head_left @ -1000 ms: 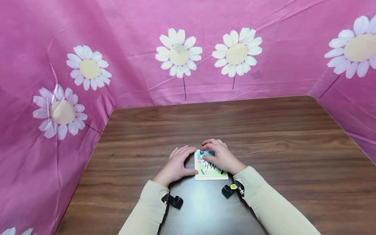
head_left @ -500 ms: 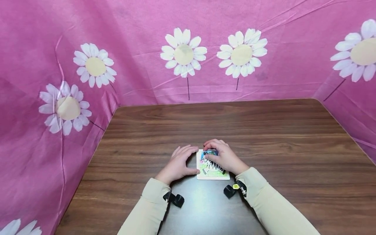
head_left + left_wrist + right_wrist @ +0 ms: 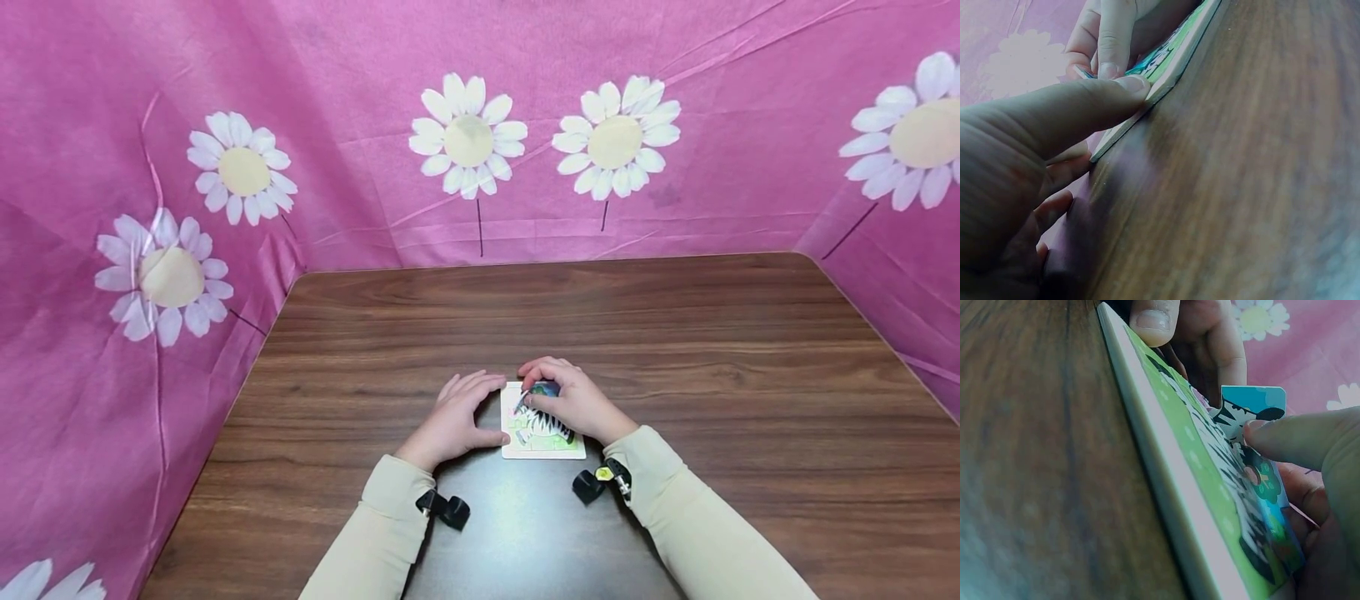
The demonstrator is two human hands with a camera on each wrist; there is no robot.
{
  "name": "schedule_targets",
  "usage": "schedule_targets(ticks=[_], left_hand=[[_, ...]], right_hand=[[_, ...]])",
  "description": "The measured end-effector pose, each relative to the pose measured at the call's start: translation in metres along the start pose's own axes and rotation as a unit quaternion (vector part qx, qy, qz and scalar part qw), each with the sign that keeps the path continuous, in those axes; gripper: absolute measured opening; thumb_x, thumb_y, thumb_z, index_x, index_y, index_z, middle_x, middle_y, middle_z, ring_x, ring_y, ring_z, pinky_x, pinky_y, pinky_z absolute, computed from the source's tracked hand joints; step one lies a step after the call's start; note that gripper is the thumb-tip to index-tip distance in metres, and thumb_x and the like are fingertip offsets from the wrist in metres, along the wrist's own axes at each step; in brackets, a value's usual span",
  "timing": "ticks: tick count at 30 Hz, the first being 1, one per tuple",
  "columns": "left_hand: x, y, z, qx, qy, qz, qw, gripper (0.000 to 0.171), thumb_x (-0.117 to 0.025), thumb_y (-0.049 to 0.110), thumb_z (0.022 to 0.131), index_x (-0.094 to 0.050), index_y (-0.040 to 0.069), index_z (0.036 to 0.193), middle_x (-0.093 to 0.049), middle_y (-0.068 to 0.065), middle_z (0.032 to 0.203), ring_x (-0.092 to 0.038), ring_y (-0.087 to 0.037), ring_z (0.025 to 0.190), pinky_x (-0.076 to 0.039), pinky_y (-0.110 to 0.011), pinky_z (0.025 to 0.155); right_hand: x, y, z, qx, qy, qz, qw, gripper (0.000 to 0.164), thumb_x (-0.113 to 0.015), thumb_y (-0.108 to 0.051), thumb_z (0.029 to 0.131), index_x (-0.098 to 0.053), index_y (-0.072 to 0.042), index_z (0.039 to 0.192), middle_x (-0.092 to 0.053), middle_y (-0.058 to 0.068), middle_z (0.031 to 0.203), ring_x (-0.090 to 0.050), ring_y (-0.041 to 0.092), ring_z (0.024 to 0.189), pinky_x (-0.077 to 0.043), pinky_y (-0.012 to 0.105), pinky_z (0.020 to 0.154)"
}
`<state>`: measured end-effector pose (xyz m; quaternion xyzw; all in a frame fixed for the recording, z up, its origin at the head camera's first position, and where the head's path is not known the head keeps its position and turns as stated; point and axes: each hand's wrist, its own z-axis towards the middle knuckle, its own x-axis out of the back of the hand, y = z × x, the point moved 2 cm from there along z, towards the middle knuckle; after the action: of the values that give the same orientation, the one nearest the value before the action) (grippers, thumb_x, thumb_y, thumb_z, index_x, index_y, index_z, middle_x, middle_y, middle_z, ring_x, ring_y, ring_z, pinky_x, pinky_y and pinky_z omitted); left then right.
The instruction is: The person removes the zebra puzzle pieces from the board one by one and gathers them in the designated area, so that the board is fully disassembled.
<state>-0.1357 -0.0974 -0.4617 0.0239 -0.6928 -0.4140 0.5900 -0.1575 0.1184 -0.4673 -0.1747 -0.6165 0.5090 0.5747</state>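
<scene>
Right hand (image 3: 576, 403) pulling zebra-head piece (image 3: 1252, 400) up from puzzle board (image 3: 543, 455); piece, lying flatter earlier, now tilting steeply; pale patch (image 3: 511, 399) showing near board's far left corner.

A dark wood-grain table (image 3: 420, 329) is positioned beneath the left hand (image 3: 452, 423) and right hand (image 3: 572, 402). Beyond both, pink fabric (image 3: 337, 75) printed with white daisies (image 3: 614, 142) is hung. On their near side, bright glare (image 3: 517, 529) is reflected.
</scene>
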Motion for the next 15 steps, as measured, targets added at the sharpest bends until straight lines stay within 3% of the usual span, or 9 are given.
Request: schedule_targets(ticks=[6, 15], left_hand=[[-0.0001, 0.0000, 0.0006, 0.001, -0.008, 0.005, 1.0000, 0.075, -0.084, 0.036, 0.077, -0.055, 0.010, 0.141, -0.053, -0.005, 0.148, -0.034, -0.030, 0.146, -0.014, -0.056, 0.121], [0.0001, 0.0003, -0.0002, -0.001, -0.007, 0.000, 1.0000, 0.065, -0.081, 0.036, 0.080, -0.059, 0.012, 0.137, -0.051, -0.003, 0.150, -0.033, -0.028, 0.147, -0.012, -0.056, 0.121]], right_hand=[[0.0004, -0.0017, -0.0004, -0.041, 0.001, 0.041, 0.998, 0.013, -0.077, -0.009, 0.085, -0.070, -0.016, 0.093, -0.071, -0.001, 0.110, -0.062, 0.021, 0.110, -0.041, 0.043, 0.102], [-0.0019, 0.0001, -0.0010, -0.071, 0.021, 0.011, 0.997, 0.013, -0.076, -0.014, 0.087, -0.072, -0.016, 0.100, -0.070, -0.001, 0.103, -0.062, 0.018, 0.098, -0.046, 0.039, 0.091]])
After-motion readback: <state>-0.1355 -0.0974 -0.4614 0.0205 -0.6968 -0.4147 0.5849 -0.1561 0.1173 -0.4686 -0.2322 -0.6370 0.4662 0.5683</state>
